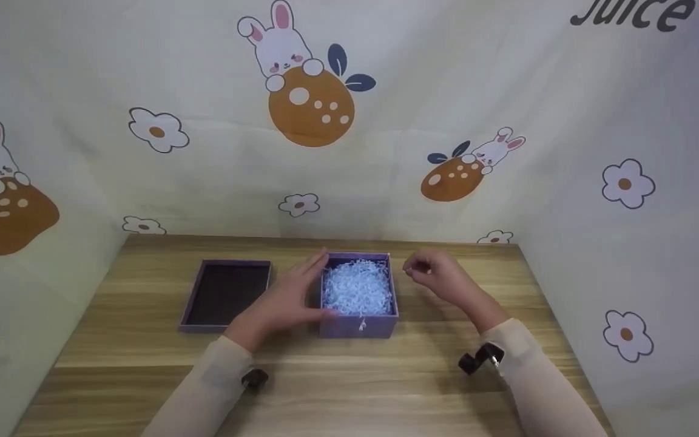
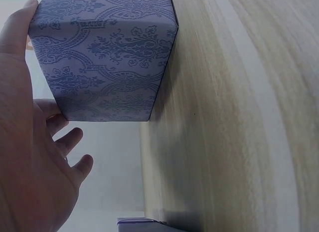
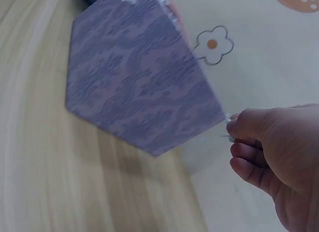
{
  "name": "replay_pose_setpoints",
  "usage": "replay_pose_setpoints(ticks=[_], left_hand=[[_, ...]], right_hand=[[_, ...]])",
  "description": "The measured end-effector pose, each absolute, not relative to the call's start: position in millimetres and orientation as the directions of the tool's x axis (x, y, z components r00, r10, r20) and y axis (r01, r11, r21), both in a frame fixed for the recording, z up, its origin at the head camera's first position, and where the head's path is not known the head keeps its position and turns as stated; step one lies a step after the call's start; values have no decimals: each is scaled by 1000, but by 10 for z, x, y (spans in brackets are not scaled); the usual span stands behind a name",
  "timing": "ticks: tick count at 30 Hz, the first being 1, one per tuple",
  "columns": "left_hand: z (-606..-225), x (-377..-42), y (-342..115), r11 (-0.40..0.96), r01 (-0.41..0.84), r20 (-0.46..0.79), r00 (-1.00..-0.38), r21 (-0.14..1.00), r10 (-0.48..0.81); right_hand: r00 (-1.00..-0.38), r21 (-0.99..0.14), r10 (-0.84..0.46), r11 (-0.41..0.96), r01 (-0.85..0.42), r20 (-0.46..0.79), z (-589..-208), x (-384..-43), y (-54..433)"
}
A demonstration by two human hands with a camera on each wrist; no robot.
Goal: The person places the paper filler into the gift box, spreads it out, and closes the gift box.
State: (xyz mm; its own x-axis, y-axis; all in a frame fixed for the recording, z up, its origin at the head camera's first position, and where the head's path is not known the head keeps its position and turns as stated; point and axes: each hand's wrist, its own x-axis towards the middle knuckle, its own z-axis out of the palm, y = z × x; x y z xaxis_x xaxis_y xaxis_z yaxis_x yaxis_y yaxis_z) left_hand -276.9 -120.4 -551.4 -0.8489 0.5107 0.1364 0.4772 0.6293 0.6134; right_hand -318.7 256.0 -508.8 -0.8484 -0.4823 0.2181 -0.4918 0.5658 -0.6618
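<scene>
A purple patterned box (image 1: 358, 328), open at the top, stands on the table, filled with pale shredded paper (image 1: 358, 287). My left hand (image 1: 286, 297) holds it along the left side, thumb at the near corner and fingers at the far one; other fingers stand spread apart in the left wrist view. A strand of paper hangs over the front wall. Right of the box, apart from it in the head view, is my right hand (image 1: 443, 276). Its thumb and forefinger pinch a small white paper shred (image 3: 230, 133), seen in the right wrist view.
The box lid (image 1: 187, 328), dark inside, lies upturned to the left of the box, partly behind my left hand. The wood-grain table (image 1: 349, 388) is bordered at the back and sides by a pale curtain (image 1: 216, 176) printed with rabbits and flowers.
</scene>
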Motion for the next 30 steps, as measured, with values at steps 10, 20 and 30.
replay_pose_setpoints(ticks=[10,20,30], left_hand=[[-5516,-2746,-1225,638,462,121,-856,616,503],[-5546,-2768,-1228,626,469,134,-852,623,506],[-5532,-2761,-1215,634,462,121,-855,620,504]], right_hand=[[-794,-660,-555,502,-559,250,-4911,-3177,2054],[-715,-530,-645,521,-669,269,-4999,-3358,1482],[-684,-466,-709,553,-690,172,-5050,-3394,1262]])
